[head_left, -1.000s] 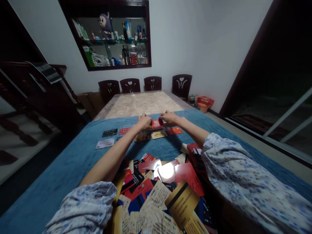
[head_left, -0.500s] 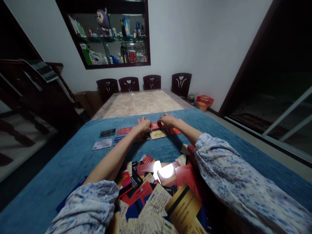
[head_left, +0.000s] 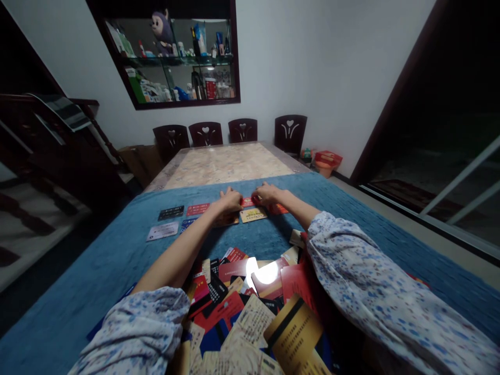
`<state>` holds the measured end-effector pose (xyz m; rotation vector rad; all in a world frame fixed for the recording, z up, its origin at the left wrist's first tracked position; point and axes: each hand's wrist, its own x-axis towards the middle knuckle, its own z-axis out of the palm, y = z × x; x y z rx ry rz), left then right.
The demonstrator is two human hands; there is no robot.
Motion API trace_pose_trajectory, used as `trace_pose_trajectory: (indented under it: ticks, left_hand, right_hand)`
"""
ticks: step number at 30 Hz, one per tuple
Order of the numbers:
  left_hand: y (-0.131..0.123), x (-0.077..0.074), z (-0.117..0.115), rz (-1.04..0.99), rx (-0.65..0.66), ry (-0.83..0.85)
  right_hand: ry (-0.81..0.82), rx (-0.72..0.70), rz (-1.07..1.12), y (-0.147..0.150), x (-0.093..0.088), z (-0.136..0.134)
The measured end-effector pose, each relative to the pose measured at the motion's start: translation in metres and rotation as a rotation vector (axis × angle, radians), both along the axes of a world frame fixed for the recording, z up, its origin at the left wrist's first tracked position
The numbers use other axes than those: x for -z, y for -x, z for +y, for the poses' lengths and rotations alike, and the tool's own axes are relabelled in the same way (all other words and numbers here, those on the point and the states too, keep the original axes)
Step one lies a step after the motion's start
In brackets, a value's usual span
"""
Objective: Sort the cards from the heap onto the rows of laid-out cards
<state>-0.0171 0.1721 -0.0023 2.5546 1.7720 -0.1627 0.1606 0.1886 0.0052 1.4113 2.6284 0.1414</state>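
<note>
A red card (head_left: 247, 201) lies between the left hand (head_left: 232, 199) and the right hand (head_left: 266, 194), whose bent fingers meet its ends; whether either grips it, I cannot tell; a yellow card (head_left: 253, 215) lies just nearer the body; a black card (head_left: 171, 212) lies left of the left hand.
</note>
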Motion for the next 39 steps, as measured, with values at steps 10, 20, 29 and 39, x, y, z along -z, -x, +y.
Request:
trace_pose_trajectory:
  ticks: [10,20,29,39]
  left_hand:
    - [-0.004,0.001,0.001,0.043,-0.003,-0.004]
    - [-0.003,-0.007,-0.008,0.044,0.008,-0.055]
    - [-0.001,-0.012,-0.026,-0.023,0.094,-0.158]
    - [-0.024,-0.014,-0.056,-0.209,0.273,-0.255]
  right_hand:
    - [0.014,0.023,-0.004,0.003,0.005,0.001]
    - [-0.028,-0.005,0.015,0.000,-0.006,-0.011]
    - [-0.108,-0.080,0.074,-0.033,-0.025,-0.036]
    - [-0.188,-0.098,0.162,-0.089,-0.031,-0.080]
